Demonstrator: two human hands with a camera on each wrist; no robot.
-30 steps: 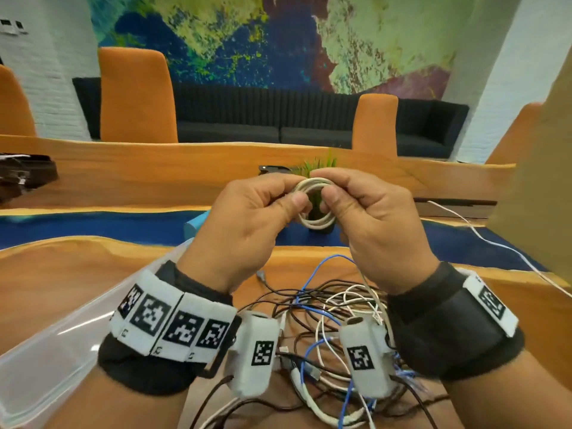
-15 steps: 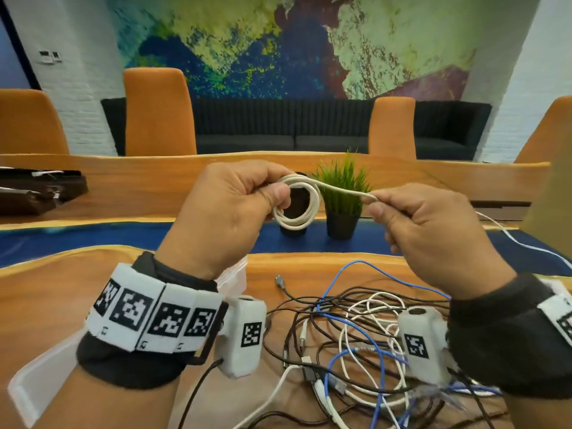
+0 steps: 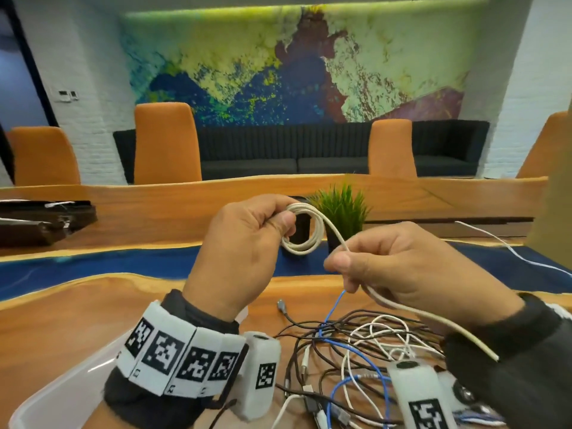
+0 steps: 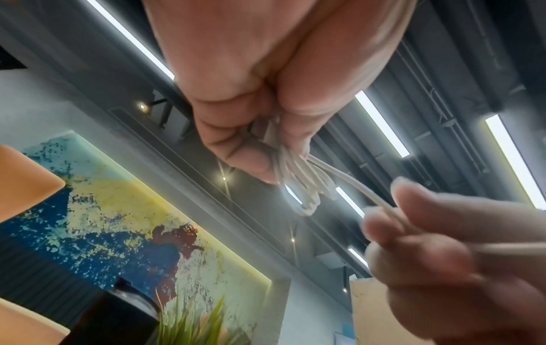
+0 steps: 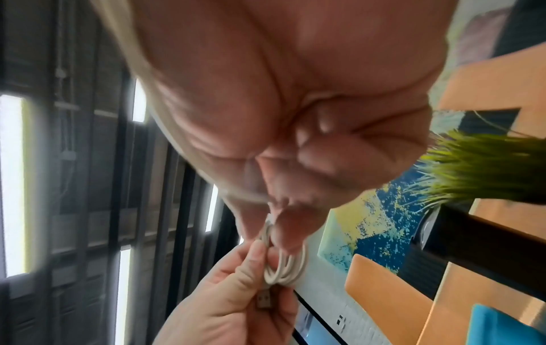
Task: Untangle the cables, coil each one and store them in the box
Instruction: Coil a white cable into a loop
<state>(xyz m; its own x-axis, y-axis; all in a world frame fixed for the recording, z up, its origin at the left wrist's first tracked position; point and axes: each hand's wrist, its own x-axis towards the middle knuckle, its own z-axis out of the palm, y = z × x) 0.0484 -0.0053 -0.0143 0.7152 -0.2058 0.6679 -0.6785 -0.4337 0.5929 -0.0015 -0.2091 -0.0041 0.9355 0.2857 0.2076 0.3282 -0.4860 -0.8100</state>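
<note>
My left hand (image 3: pixel 247 243) is raised above the table and pinches a small coil of cream cable (image 3: pixel 305 230) between thumb and fingers. In the right wrist view the coil (image 5: pixel 283 266) hangs from that hand with a USB plug (image 5: pixel 264 300) tucked in the palm. My right hand (image 3: pixel 399 267) pinches the same cable's loose tail (image 3: pixel 433 320), which runs down past the wrist. Below both hands lies a tangle of black, white and blue cables (image 3: pixel 349 351) on the wooden table. A clear plastic box (image 3: pixel 62 385) shows at the lower left.
A small potted grass plant (image 3: pixel 340 215) stands just behind the coil. A thin white cable (image 3: pixel 507 249) trails over the blue strip at the right. A dark case (image 3: pixel 40 221) sits at the far left. Orange chairs (image 3: pixel 165 144) stand beyond the table.
My hands have moved apart: the right hand slid away from the coil along the cable, down and to the right, drawing out the tail. The left hand keeps hold of the coil.
</note>
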